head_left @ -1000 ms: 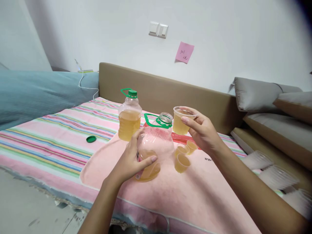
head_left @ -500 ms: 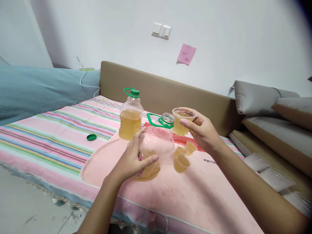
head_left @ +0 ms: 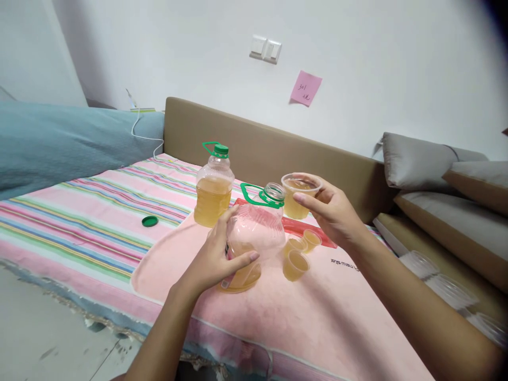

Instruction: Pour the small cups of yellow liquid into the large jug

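My left hand [head_left: 224, 251] is closed around the side of a clear plastic jug [head_left: 257, 227] with a green ring handle. The jug has no cap on its mouth, and yellow liquid fills its lower part. Beside the mouth, on the right, my right hand [head_left: 331, 209] grips a clear plastic cup [head_left: 297, 203] of yellow liquid, held upright above the cloth. Three small cups stand close together right of the jug, the nearest cup [head_left: 296, 265] also holding yellow liquid. Behind and to the left is a second jug [head_left: 213, 196], capped in green and partly filled.
A green cap [head_left: 150, 221] lies on the striped bedsheet [head_left: 103, 211] at left. Under the jugs is a pink cloth [head_left: 337, 312], with a red plastic piece [head_left: 317, 233] behind the cups. Stacks of clear cups [head_left: 452, 291] lie at right by the cushions [head_left: 456, 206]. A headboard [head_left: 257, 140] borders the back.
Both hands keep their grips, and the jug and held cup stay almost where they were. The view has shifted very slightly.
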Available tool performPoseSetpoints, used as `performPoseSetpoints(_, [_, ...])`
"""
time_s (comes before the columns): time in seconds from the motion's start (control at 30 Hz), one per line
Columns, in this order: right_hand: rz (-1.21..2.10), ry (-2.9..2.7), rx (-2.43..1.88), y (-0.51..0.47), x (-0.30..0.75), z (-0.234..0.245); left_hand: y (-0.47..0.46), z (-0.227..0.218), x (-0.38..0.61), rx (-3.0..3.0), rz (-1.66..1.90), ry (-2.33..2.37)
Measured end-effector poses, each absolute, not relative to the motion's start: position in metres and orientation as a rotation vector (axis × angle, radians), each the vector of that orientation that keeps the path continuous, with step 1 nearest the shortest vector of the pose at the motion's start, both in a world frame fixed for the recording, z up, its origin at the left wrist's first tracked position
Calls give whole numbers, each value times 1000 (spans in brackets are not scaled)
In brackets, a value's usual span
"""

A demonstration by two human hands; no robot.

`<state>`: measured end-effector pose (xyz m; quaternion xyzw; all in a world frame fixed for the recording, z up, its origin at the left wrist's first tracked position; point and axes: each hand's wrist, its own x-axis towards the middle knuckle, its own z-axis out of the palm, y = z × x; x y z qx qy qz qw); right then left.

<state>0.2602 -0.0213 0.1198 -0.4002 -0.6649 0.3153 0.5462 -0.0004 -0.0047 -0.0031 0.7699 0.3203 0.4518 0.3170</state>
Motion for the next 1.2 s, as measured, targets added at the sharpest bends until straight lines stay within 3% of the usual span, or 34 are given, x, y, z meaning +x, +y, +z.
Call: performPoseSetpoints(1.2, [638, -1832, -1109, -25, 266, 159, -3, -3, 0, 1995, 1188, 833])
